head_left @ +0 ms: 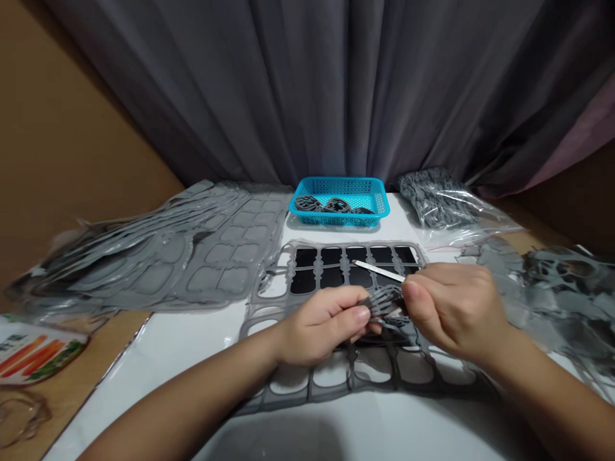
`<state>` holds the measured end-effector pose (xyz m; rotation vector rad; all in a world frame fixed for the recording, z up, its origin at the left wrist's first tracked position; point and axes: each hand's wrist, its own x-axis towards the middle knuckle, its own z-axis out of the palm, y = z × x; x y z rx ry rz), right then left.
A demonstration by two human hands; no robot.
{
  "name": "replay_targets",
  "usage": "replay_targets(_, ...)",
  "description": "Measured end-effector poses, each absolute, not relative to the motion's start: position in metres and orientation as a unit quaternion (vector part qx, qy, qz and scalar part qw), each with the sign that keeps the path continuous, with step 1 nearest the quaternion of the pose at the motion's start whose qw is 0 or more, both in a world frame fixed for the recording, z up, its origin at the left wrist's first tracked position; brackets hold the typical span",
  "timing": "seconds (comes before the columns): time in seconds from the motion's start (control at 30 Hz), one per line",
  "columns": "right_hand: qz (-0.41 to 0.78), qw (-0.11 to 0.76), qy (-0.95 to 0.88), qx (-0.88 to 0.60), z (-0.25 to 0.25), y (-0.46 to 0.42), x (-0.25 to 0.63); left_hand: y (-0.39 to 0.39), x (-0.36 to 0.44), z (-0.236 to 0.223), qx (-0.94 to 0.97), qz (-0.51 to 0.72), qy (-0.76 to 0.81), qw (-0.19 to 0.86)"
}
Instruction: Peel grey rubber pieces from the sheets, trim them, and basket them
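Observation:
My left hand (331, 320) pinches a small grey openwork rubber piece (384, 301) between thumb and fingers. Close beside it, my right hand (456, 307) is closed around a thin white stick-like tool (379, 271), whose brownish tip points up and to the left. The right fingers sit at the grey piece's edge; whether they grip it too I cannot tell. Beneath both hands lies a grey rubber sheet (331, 387) with rows of cut-out openings. A black rectangle (331, 277) shows through several of these openings.
A blue basket (339, 219) holding several dark openwork pieces stands at the back. Stacked grey sheets (230, 256) in plastic lie left. At the right are a clear bag (442, 198) of dark pieces and a heap of grey scraps (567, 288). A carrot-printed package (38, 352) lies front left.

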<state>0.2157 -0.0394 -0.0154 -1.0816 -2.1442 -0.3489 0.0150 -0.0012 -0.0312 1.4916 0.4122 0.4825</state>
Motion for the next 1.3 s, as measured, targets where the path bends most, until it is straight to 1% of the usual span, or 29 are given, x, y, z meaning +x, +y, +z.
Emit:
replay_targets(0.3, -0.156, 0.329, -0.827, -0.428, -0.0169, -0.0397, 0.2126, 0.0, 0.0141, -0.0328, 0.727, 0.202, 0.192, 0.627)
replay_targets(0.67, -0.217, 0.305, -0.822, -0.43, -0.0202, -0.0361, 0.2123, 0.0034, 0.0133, -0.0363, 0.764, 0.189, 0.222, 0.576)
replay_targets(0.87, -0.231, 0.306, -0.818, -0.429, -0.0201, -0.0342, 0.2133, 0.0035, 0.0143, -0.0368, 0.761, 0.189, 0.228, 0.577)
replay_targets(1.07, -0.17, 0.331, -0.824, -0.428, -0.0204, -0.0334, 0.2169, 0.0024, 0.0147, -0.0333, 0.742, 0.198, 0.22, 0.601)
replay_targets(1.3, -0.189, 0.32, -0.824, -0.428, -0.0215, -0.0322, 0.216, 0.0031, 0.0155, -0.0331, 0.749, 0.205, 0.215, 0.593)
